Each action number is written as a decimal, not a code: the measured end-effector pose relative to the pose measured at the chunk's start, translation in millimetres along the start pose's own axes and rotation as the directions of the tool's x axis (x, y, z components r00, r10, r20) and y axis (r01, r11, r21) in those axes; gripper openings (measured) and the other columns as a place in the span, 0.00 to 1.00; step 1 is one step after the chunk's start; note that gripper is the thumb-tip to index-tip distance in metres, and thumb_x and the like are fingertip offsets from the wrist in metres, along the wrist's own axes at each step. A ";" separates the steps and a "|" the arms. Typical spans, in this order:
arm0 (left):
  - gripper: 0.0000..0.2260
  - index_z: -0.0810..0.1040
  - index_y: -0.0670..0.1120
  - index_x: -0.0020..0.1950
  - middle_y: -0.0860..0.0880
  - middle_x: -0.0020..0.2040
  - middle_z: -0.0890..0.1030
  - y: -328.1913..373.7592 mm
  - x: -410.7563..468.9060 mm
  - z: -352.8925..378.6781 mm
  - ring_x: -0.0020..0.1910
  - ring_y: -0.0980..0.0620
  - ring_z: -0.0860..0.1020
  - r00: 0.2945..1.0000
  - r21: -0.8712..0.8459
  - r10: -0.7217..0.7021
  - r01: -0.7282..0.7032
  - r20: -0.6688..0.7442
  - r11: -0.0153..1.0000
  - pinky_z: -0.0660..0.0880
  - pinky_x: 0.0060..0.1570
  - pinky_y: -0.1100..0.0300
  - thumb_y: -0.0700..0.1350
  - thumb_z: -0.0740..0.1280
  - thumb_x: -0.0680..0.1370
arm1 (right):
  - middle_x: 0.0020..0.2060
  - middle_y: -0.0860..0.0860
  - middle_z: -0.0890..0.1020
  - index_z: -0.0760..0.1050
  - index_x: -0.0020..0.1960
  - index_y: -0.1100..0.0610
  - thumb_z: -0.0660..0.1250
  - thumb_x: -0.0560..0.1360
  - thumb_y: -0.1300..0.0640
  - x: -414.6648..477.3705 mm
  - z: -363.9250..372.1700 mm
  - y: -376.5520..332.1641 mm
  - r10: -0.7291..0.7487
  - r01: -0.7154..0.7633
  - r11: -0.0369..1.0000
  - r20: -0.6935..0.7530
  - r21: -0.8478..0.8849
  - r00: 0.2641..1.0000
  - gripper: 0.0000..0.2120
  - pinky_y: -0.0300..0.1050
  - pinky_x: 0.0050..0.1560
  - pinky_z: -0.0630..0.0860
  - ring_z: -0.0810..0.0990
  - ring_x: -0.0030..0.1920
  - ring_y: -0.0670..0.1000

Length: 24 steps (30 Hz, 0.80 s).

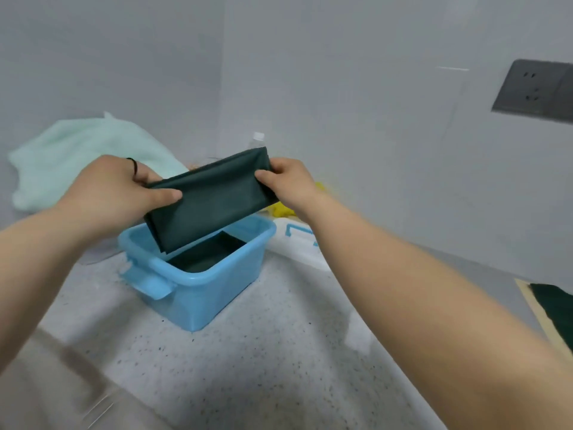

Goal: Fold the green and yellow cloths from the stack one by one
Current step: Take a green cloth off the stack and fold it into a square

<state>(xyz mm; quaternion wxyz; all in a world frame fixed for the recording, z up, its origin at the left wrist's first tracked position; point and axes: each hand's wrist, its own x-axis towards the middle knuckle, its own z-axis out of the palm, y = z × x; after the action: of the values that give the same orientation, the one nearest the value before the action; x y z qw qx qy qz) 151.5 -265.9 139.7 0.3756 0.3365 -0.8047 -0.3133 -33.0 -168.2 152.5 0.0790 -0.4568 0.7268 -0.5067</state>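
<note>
Speckled white bench (248, 352) tucked into a corner of plain grey walls (341, 88), with a dark socket plate (533, 90) on the right-hand wall and a pale mint towel (71, 156) heaped at the back left. The left hand (114, 187) and right hand (291, 184) each have a pinching grip on one short end of a folded dark green cloth (214, 200), held in the air just above a blue plastic tub (198, 290) with more dark green fabric (207, 252) lying inside. Some yellow cloth (280, 209) pokes out behind the right wrist, past the tub.
</note>
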 end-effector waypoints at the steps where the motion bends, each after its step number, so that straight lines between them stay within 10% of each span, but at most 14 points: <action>1: 0.07 0.78 0.43 0.34 0.46 0.34 0.80 -3.9 0.6 -0.5 0.33 0.48 0.75 0.999 0.027 -0.028 0.027 0.034 0.999 0.69 0.36 0.58 0.43 0.73 0.70 | 0.48 0.58 0.80 0.76 0.55 0.65 0.60 0.76 0.64 4.1 5.1 2.0 0.023 -0.020 0.998 0.044 -0.053 0.999 0.11 0.44 0.48 0.74 0.75 0.47 0.51; 6: 0.07 0.74 0.42 0.44 0.49 0.37 0.77 -14.0 4.6 12.0 0.30 0.48 0.76 0.961 0.188 -0.085 0.036 0.262 0.981 0.68 0.30 0.62 0.41 0.71 0.72 | 0.39 0.54 0.76 0.77 0.48 0.64 0.62 0.75 0.62 13.0 18.1 14.9 0.095 -0.016 0.918 0.182 -0.396 0.979 0.07 0.44 0.42 0.72 0.73 0.44 0.52; 10: 0.05 0.74 0.47 0.45 0.48 0.40 0.75 -1.2 11.1 21.8 0.37 0.49 0.73 0.880 0.520 -0.129 -0.146 0.457 0.842 0.66 0.32 0.65 0.46 0.68 0.74 | 0.54 0.58 0.79 0.74 0.61 0.64 0.63 0.75 0.59 16.2 25.4 16.7 0.126 0.083 0.744 0.261 -0.663 0.957 0.16 0.46 0.52 0.74 0.77 0.54 0.56; 18: 0.16 0.64 0.47 0.31 0.52 0.30 0.67 -3.9 19.8 43.9 0.28 0.56 0.64 0.782 0.823 -0.341 -0.357 0.522 0.441 0.60 0.26 0.65 0.49 0.68 0.74 | 0.55 0.55 0.79 0.74 0.61 0.60 0.61 0.74 0.63 16.2 43.6 14.3 0.100 0.292 0.494 0.387 -0.819 0.917 0.15 0.43 0.43 0.74 0.78 0.52 0.54; 24: 0.11 0.68 0.47 0.33 0.52 0.31 0.66 -7.8 21.0 50.9 0.29 0.55 0.63 0.720 0.822 -0.430 -0.357 0.544 0.443 0.60 0.27 0.66 0.45 0.65 0.75 | 0.50 0.55 0.70 0.70 0.60 0.60 0.59 0.75 0.67 14.5 51.7 11.2 0.038 0.458 0.305 0.491 -0.835 0.870 0.15 0.41 0.35 0.66 0.70 0.48 0.53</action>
<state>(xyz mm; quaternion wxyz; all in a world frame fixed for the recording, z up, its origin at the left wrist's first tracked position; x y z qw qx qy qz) 102.1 -273.9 115.5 -0.1987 0.3572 -0.9113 0.0506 -17.9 -212.6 123.9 -0.1121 -0.6086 0.7777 0.1109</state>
